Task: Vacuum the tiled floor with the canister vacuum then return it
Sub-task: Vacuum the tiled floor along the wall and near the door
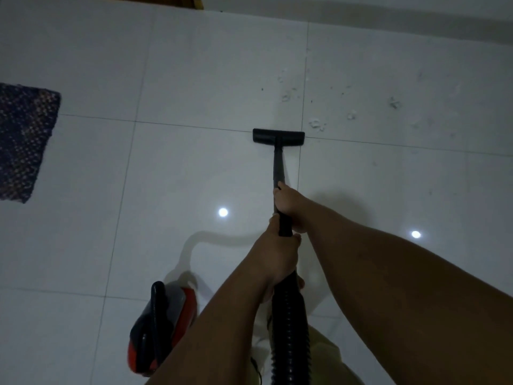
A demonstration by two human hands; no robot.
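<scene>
A black vacuum wand [278,168] runs from my hands down to a flat black floor nozzle [278,137] resting on the white tiled floor [194,79] across a grout line. My right hand [288,204] grips the wand higher up. My left hand [280,254] grips it just below, where the ribbed black hose [288,329] joins. The red and black canister vacuum [162,329] sits on the floor at my lower left. White scraps and dust [316,125] lie scattered just right of and beyond the nozzle.
A dark woven mat [25,140] lies at the left edge. A wall base runs along the top, with a wooden corner [191,0] at top centre. Two ceiling lights reflect in the glossy tiles.
</scene>
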